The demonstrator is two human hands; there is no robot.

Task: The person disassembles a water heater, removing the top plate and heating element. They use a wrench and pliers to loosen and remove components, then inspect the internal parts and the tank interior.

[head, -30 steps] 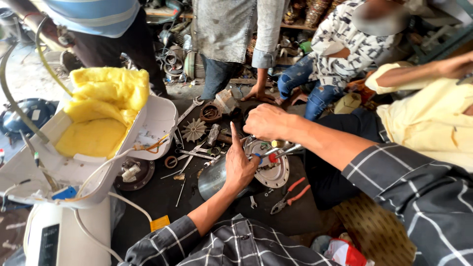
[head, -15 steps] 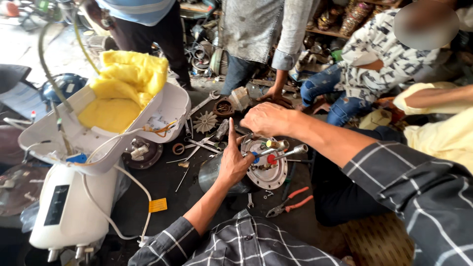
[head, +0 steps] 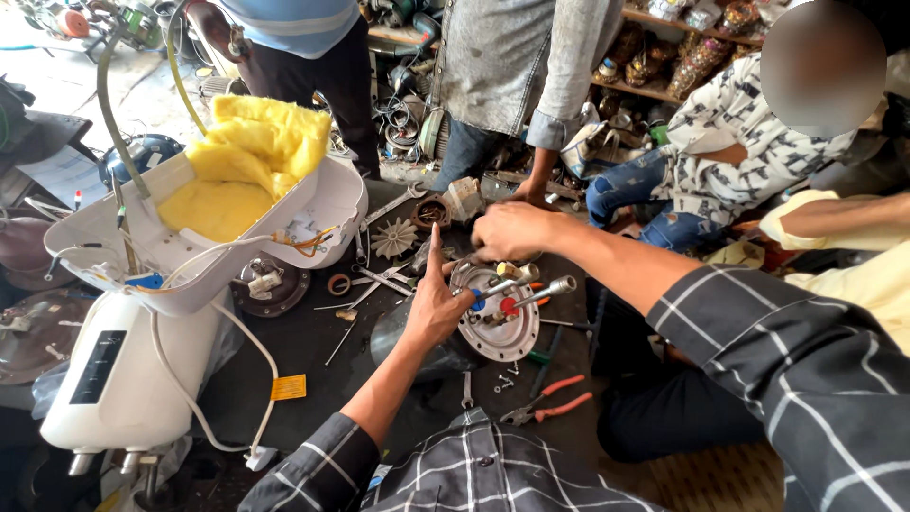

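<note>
A round metal flange plate [head: 498, 322] with short pipes and red and blue fittings lies on top of a dark metal tank [head: 393, 337] on the black work surface. My left hand [head: 436, 303] grips the plate's left edge, its index finger pointing straight up. At the plate's top rim my right hand [head: 512, 232] is curled tight around a fitting; what it grips is mostly hidden by the fingers. Both my sleeves are dark checked cloth.
An opened white heater shell [head: 327, 213] with yellow insulation [head: 246, 171] sits left, above a white casing [head: 114, 379]. Spanners [head: 379, 280], a finned disc [head: 393, 237] and red-handled pliers [head: 545, 403] lie around. Another person's hand [head: 536, 194] rests behind; other people sit at right.
My left hand's index finger has lifted to point up while the hand stays at the plate. My right hand stays at the plate's top rim. The view has shifted slightly.
</note>
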